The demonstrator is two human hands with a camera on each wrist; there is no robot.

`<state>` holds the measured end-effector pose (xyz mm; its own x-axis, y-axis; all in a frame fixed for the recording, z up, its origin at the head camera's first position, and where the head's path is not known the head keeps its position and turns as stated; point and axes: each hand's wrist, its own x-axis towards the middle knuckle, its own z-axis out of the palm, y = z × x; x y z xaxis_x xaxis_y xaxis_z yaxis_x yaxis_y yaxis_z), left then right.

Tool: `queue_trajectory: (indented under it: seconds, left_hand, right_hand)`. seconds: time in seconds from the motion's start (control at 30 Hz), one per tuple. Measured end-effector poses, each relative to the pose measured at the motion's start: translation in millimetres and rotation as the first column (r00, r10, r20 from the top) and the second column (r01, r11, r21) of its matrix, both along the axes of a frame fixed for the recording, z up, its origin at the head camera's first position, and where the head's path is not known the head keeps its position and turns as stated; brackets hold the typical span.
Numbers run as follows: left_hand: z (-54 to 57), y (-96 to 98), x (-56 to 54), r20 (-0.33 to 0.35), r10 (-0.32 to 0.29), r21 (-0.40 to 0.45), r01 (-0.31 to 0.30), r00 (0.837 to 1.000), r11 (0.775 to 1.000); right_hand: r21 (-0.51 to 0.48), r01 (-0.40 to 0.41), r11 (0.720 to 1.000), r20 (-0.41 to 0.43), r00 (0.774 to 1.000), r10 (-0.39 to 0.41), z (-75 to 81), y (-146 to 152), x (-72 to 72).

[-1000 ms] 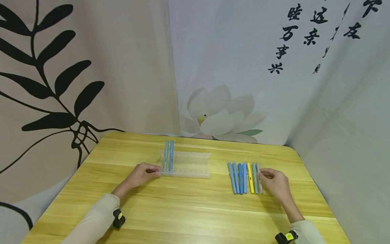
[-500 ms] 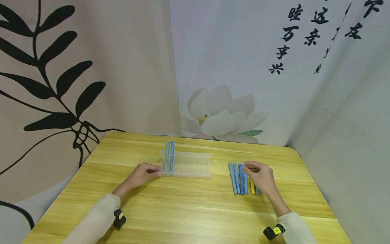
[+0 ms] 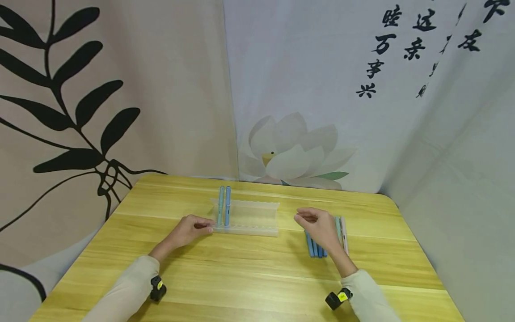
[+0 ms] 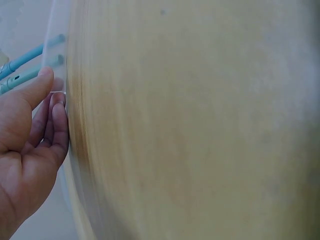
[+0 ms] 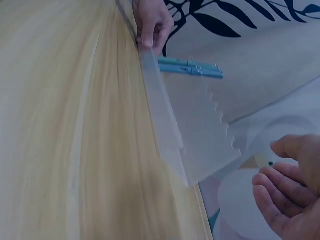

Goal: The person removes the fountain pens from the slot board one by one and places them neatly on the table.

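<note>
My left hand [image 3: 195, 230] pinches the left end of a clear plastic pen rack [image 3: 253, 214] between thumb and fingers. In that rack a green pen [image 3: 220, 205] and a blue pen [image 3: 227, 206] lean side by side at the left end. My right hand [image 3: 318, 226] hovers over a row of pens, its fingers loosely bent; the right wrist view shows nothing between thumb and fingers. Lower ends of blue pens [image 3: 310, 246] show under it, and a green pen [image 3: 338, 226] and a lilac pen [image 3: 344, 235] lie to its right. The hand hides the row's middle.
The wooden table [image 3: 241, 281] has its back edge near a wall curtain [image 3: 181, 89] printed with leaves, a lotus and writing. Scalloped notches line the rack's upper edge in the right wrist view.
My right hand has moved left along the pen row, from the lilac pen to over the blue pens, uncovering the green and lilac ones. The left hand stays on the rack.
</note>
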<state>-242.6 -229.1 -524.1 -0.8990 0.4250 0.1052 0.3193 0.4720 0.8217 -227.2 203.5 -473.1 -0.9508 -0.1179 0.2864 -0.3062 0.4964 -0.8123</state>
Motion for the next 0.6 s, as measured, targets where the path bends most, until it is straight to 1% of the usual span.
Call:
queue_trajectory:
  seconds: [0.13,0.3,0.47,0.6]
  left_hand:
    - [-2.6,-1.1,-1.1,0.003,0.011,-0.012,-0.011,1.000,1.000]
    - [-5.8,-1.4,-3.2,-0.005,0.015,-0.028,-0.015,1.000,0.999]
    - [-5.9,-2.4,-3.5,0.007,0.008,-0.028,-0.008,1.000,1.000]
    - [-4.2,-2.8,-2.7,0.002,0.005,-0.025,-0.004,1.000,1.000]
  right_hand:
    - [-0.031,-0.032,0.999,0.014,0.999,0.033,1.8,-18,-3.6]
    - [-0.038,-0.061,0.997,0.024,0.998,0.061,3.2,-41,-7.3]
    - [-0.036,-0.088,0.995,0.025,0.996,0.089,-1.2,-64,-12.4]
    - [-0.043,-0.117,0.992,0.033,0.992,0.119,-4.9,-82,-15.4]
